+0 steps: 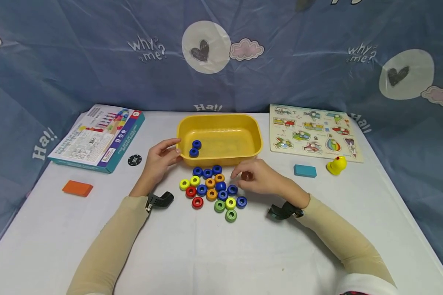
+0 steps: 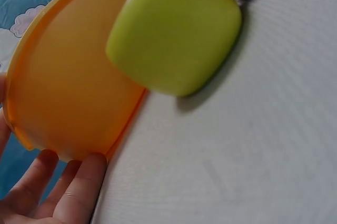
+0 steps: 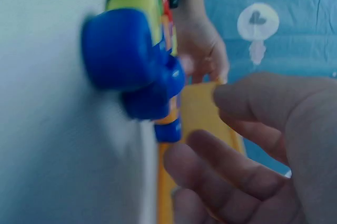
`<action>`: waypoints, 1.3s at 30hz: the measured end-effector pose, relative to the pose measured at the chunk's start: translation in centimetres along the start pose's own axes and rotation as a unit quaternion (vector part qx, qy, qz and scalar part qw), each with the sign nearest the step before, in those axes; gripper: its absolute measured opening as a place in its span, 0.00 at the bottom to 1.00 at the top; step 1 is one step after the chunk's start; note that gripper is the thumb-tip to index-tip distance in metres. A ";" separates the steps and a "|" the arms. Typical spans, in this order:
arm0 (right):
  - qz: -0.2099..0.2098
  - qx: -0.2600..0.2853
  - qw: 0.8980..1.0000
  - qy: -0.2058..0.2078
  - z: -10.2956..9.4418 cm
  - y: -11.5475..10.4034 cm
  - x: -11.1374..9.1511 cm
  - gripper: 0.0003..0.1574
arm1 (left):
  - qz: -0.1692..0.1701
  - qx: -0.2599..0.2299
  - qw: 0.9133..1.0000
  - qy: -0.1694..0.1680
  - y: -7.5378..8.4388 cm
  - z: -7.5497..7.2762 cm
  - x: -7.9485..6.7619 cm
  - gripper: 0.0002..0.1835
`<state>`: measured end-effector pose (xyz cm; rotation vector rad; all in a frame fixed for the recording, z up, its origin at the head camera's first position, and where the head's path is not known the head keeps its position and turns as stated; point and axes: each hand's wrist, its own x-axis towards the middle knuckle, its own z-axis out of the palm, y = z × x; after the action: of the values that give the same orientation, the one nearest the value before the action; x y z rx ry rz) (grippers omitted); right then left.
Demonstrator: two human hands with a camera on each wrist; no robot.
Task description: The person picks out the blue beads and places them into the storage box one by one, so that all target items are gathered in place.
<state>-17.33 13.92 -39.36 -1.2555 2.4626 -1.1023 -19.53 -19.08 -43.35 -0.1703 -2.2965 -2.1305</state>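
The fingers (image 2: 81, 190) of my left hand (image 1: 161, 159) lie slightly spread against the left end of the yellow tray (image 1: 221, 161), midway along the counter's (image 1: 199, 250) far edge. Two blue beads (image 1: 194, 154) sit at its near-left corner. My right hand (image 1: 258, 177), fingers bent, tips apart, hovers beside the coloured beads (image 1: 220, 186) before its near edge. A puzzle board (image 1: 311, 133) lies toward the counter's far-right corner.

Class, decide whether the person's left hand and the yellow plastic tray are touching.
Touching. The left wrist view shows it: fingertips of the left hand meet the edge of the yellow plastic tray, with no gap between.
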 end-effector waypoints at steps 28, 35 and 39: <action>0.013 0.047 0.999 0.015 -2.8 -1.2 4.4 0.09 | -0.009 -0.021 1.000 0.008 -0.2 -0.1 0.2 0.24; 0.136 -0.018 0.990 0.022 -2.3 0.6 10.6 0.10 | -0.006 -0.028 1.000 0.007 -0.2 -0.2 0.1 0.25; 0.180 -0.037 0.983 -0.009 -1.2 1.9 12.9 0.11 | -0.003 -0.038 0.999 0.006 -0.3 -0.1 0.1 0.25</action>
<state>-27.19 5.52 -37.57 -0.7836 2.5974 -0.9062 -19.68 -19.14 -43.63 -0.1511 -2.2130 -2.2177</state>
